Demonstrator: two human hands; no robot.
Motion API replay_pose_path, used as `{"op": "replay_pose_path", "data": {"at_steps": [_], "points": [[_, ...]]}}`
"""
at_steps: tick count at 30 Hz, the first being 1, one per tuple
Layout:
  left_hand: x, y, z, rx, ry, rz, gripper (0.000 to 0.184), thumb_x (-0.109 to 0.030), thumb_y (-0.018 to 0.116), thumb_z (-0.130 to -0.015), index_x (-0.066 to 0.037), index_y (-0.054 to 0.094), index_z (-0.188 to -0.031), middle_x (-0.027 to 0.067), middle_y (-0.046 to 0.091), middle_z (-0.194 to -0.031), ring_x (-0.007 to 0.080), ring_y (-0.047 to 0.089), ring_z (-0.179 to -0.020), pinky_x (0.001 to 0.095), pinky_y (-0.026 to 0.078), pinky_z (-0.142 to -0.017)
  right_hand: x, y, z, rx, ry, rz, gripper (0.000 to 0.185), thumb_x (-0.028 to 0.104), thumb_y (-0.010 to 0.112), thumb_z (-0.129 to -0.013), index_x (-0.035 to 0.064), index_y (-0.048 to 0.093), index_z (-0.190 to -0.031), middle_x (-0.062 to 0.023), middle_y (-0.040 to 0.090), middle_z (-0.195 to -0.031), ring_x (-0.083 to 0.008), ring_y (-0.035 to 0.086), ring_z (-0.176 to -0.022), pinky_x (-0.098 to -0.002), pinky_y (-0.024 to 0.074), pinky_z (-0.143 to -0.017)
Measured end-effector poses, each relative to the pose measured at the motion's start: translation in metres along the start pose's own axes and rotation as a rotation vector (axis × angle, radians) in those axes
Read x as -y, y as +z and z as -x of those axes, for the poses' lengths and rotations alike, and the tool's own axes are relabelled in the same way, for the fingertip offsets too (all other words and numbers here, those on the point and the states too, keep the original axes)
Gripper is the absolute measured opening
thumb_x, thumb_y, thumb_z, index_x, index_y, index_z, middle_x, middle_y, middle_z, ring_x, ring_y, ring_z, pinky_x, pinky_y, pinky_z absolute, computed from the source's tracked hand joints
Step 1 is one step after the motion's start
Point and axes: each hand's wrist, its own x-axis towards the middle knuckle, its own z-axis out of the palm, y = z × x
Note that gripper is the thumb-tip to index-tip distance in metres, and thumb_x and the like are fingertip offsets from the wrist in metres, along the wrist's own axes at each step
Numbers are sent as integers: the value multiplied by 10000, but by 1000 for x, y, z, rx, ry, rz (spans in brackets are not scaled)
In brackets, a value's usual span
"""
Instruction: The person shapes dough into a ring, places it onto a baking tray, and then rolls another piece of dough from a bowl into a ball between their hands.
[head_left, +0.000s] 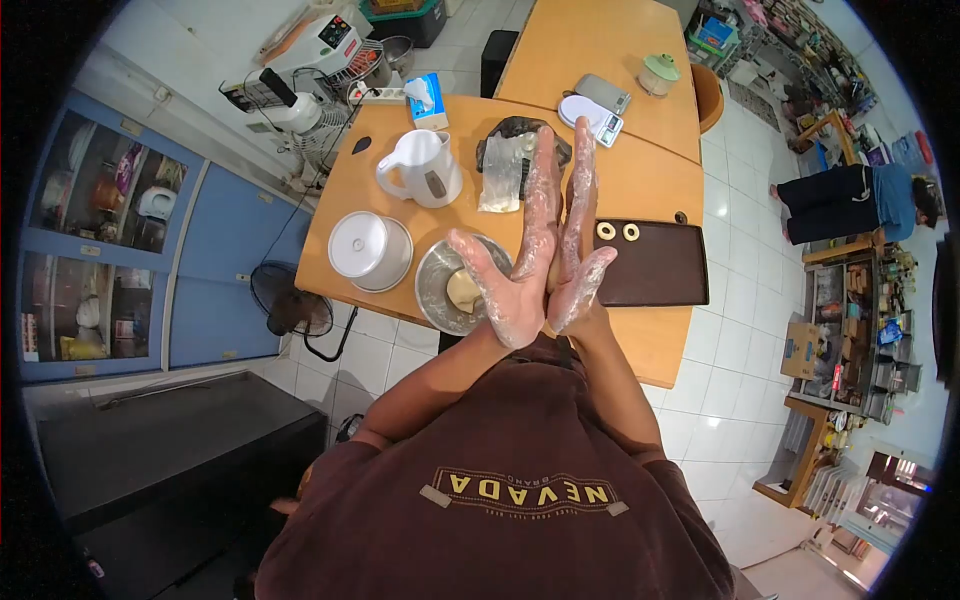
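Note:
My left hand is held up over the wooden table, palm turned up and fingers stretched out, with white floury smears on it. Beside it, little edge nearly against it, my right hand is also palm up, straight-fingered, floury and holding nothing. Left of my left hand stands a steel bowl with a pale lump of dough in it. A dark baking tray lies right of my right hand, bearing two dough rings near its far edge. Behind my fingers is a clear plastic bag.
A white lidded tub and white electric kettle stand at the left. Farther back are a tissue box, a digital scale and a green-lidded jar. A person stands at the far right.

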Motion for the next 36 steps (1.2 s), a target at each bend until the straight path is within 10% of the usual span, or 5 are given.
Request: {"op": "replay_pose_path", "data": {"at_steps": [12, 21, 36], "points": [[37, -27, -12, -130, -55, 376, 1164, -938, 27, -843, -120, -64, -1666, 12, -36, -1749, 213, -50, -1599, 418, -93, -1268, -3, 18, 39, -29, -32, 4, 1058, 799, 178, -944, 31, -6, -1649, -206, -40, -1725, -380, -51, -1595, -562, -51, -1238], [18, -14, -18, -20, -79, -131, 1288, -1037, 76, -725, -178, -38, -1678, -26, -37, -1748, 234, 36, -1597, 450, 28, -1271, 5, 18, 29, -128, 7, -194, 1061, 793, 211, -948, 32, -26, -1648, -203, -55, -1725, -373, -57, -1595, -553, -33, -1245], [6, -4, -5, 7, 86, -336, 1144, -892, -85, -850, -88, -60, -1663, 130, -96, -1738, 291, -134, -1595, 488, -127, -1249, 3, 6, 8, -204, 133, -205, 1071, 783, 265, -954, 33, -61, -1646, -197, -80, -1726, -362, -66, -1596, -539, -3, -1257]]}}
